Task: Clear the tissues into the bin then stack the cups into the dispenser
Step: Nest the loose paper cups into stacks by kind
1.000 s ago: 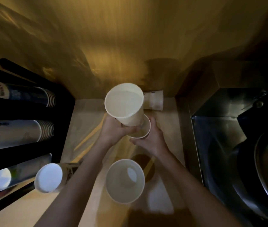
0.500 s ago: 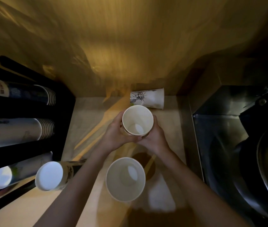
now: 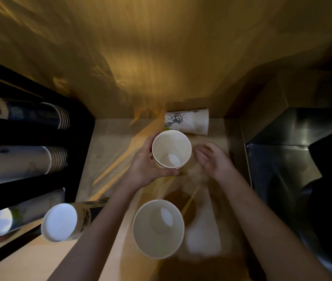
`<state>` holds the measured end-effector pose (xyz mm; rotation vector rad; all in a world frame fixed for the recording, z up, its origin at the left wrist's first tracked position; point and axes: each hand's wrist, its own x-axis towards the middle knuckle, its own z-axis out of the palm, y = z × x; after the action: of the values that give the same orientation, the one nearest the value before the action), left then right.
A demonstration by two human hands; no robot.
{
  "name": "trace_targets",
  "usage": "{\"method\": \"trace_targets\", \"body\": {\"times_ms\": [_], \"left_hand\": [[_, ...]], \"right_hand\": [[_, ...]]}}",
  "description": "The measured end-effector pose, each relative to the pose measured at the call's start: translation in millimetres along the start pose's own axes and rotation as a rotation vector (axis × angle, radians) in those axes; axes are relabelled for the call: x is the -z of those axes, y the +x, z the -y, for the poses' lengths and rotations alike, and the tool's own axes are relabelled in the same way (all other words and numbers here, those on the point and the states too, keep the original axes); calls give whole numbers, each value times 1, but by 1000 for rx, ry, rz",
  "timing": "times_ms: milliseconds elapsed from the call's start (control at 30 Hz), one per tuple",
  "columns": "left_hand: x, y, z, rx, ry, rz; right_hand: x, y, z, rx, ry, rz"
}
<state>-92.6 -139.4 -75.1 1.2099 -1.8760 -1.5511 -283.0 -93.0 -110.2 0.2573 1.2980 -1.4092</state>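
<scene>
A nested pair of paper cups point(image 3: 171, 150) is gripped upright over the counter point(image 3: 108, 151) by the left hand point(image 3: 146, 163), while the right hand point(image 3: 211, 159) is held beside it, fingers spread loosely, empty.

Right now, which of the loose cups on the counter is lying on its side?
The printed cup by the back wall, bearing a statue drawing. The held cup and the near cup show open mouths upward.

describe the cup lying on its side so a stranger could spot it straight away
Start at the pale counter and follow it to the back wall. The printed cup lies there, just beyond the cups in the left hand. Only it lies tipped over, showing a statue drawing.
</scene>
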Motion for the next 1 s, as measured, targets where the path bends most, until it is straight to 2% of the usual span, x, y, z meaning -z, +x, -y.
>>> {"method": "trace_targets", "body": {"times_ms": [167,367,500,667,867,933,1000], "left_hand": [[-1,-1,2,-4,-9,-19],[-1,1,5,-16,-14,-9],[0,0,7,-8,20,-6],[0,1,6,-8,10,-21],[0,0,3,-38,22,-24],[1,-1,0,-41,31,-19],[1,-3,-2,-33,24,-15]], "right_hand": [[-28,33,16,-56,127,-35],[-29,83,13,-31,46,-3],[-40,60,16,27,74,-76],[-49,17,29,136,130,-86],[-41,-44,48,283,268,122],[-39,-66,48,365,173,162],[-39,-88,41,511,-75,178]]}}
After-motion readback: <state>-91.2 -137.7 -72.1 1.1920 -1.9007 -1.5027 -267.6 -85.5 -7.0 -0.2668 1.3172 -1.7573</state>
